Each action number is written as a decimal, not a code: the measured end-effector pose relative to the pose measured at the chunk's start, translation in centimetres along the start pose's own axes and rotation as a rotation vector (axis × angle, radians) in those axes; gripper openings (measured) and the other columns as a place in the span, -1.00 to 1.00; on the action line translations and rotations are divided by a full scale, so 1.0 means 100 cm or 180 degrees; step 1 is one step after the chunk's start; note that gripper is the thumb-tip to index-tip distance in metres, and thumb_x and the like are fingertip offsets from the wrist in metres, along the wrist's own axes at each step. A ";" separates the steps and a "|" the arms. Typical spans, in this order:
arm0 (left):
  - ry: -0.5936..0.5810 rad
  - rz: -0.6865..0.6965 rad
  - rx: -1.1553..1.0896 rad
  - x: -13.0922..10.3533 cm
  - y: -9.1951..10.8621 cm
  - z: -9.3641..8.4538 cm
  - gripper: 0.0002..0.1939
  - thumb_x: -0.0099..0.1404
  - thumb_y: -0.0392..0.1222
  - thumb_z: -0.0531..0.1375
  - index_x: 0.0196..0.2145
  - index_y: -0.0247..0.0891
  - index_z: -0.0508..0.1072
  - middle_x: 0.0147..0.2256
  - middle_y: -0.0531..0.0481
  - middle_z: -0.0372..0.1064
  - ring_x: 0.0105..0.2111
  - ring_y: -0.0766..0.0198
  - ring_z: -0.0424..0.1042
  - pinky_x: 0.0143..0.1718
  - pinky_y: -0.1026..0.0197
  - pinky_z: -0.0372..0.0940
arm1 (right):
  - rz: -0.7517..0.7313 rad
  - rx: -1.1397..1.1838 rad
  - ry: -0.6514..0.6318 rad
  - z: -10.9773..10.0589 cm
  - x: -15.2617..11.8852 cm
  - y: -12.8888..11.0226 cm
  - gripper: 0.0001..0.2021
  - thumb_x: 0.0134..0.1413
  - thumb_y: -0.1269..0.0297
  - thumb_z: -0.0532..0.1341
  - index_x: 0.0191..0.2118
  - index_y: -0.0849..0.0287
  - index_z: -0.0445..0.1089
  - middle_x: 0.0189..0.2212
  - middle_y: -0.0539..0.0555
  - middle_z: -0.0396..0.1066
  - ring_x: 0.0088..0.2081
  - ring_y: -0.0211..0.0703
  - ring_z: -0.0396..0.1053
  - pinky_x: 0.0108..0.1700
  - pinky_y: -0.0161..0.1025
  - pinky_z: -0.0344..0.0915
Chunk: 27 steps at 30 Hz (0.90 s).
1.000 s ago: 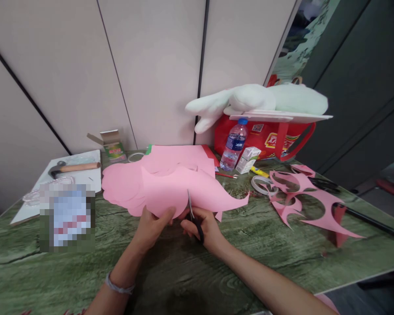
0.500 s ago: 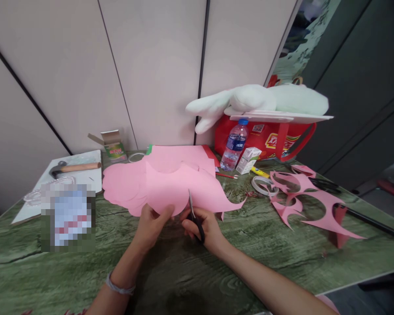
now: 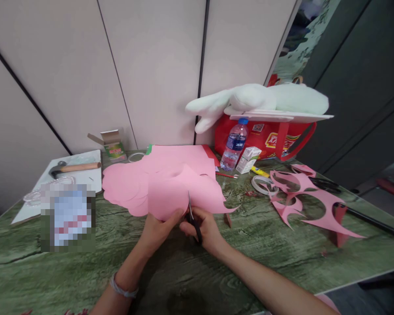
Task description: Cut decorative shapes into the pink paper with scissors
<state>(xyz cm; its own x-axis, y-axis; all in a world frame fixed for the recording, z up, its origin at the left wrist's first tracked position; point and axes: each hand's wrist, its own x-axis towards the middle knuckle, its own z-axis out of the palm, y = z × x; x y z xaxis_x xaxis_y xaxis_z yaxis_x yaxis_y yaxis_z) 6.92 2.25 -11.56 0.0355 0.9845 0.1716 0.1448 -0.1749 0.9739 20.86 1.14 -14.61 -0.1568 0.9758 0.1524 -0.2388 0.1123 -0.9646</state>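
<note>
black scissors (image 3: 195, 225) — lengthwise away, slightly left

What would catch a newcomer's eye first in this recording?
Probably the pink paper at the center, held by the left hand while the right hand works black-handled scissors at its near edge. Next, the white plush lying on a board above the red bag at the back right. Then the pink offcuts with big curved holes, at the right.
</note>
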 end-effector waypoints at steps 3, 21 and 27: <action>-0.0006 0.0020 -0.0022 0.000 -0.003 -0.001 -0.61 0.05 -0.06 0.30 -0.18 -0.33 0.51 -0.20 -0.16 0.55 -0.20 0.08 0.51 -0.16 0.10 0.42 | -0.0078 0.0006 0.0034 -0.001 0.000 0.000 -0.57 -0.35 0.01 0.46 -0.44 0.19 0.35 -0.63 -0.11 0.21 -0.57 -0.32 0.11 -0.51 -0.33 0.10; -0.0072 -0.0033 -0.0190 0.003 -0.006 -0.003 -0.60 0.06 -0.06 0.32 -0.17 -0.33 0.49 -0.22 -0.14 0.54 -0.21 0.09 0.49 -0.18 0.11 0.40 | -0.0104 0.0092 0.0067 -0.003 0.000 -0.001 -0.60 -0.32 0.10 0.47 -0.40 0.20 0.35 -0.59 -0.08 0.25 -0.54 -0.31 0.12 -0.48 -0.34 0.09; -0.0068 -0.0047 -0.0195 0.003 -0.010 -0.003 -0.60 0.06 -0.04 0.32 -0.17 -0.31 0.48 -0.21 -0.13 0.54 -0.21 0.09 0.48 -0.17 0.10 0.39 | -0.0095 0.0084 0.0072 -0.001 0.001 -0.001 -0.59 -0.33 0.07 0.46 -0.40 0.20 0.35 -0.59 -0.10 0.25 -0.54 -0.31 0.14 -0.47 -0.34 0.12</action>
<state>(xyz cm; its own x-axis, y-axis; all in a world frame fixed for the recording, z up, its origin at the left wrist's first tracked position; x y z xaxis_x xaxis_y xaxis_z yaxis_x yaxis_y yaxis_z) 6.52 2.76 -12.47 0.0551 0.9865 0.1544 0.0847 -0.1587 0.9837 21.01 1.25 -14.48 -0.1277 0.9761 0.1760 -0.2684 0.1368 -0.9536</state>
